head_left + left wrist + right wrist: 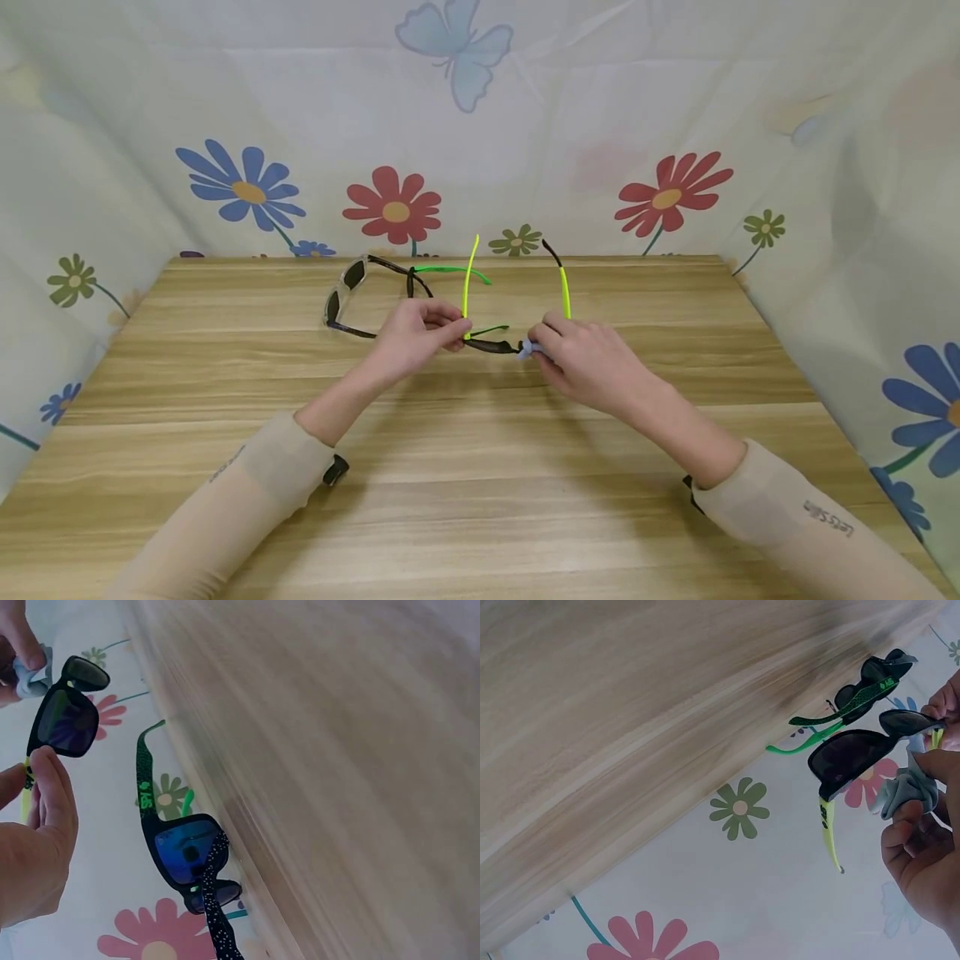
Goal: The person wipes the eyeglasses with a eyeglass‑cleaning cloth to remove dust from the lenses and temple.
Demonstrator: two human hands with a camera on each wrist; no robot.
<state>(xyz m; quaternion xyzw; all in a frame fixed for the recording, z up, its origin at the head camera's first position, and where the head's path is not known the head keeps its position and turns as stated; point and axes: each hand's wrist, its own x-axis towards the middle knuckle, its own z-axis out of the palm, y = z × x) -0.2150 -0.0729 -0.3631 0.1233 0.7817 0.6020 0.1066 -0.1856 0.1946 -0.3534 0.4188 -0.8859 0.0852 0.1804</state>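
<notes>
Black-framed sunglasses (491, 345) with neon yellow temples are held up above the table, temples pointing away. My left hand (416, 333) pinches them at one end, by the hinge of a yellow temple. At the other end my right hand (592, 358) grips a crumpled light blue-grey cloth (527, 348) against the frame. The right wrist view shows the cloth (907, 791) bunched between thumb and fingers, close to the dark lenses (851, 759). From the left wrist, the left fingers (56, 791) appear at the lens edge.
Behind the left hand, sunglasses with a clear front (343, 289) and dark temples stand on the wooden table (480, 483). Beside them is a black pair with green temples (450, 269), partly hidden by the hand. A flower-printed curtain (540, 167) encloses the table's back and sides.
</notes>
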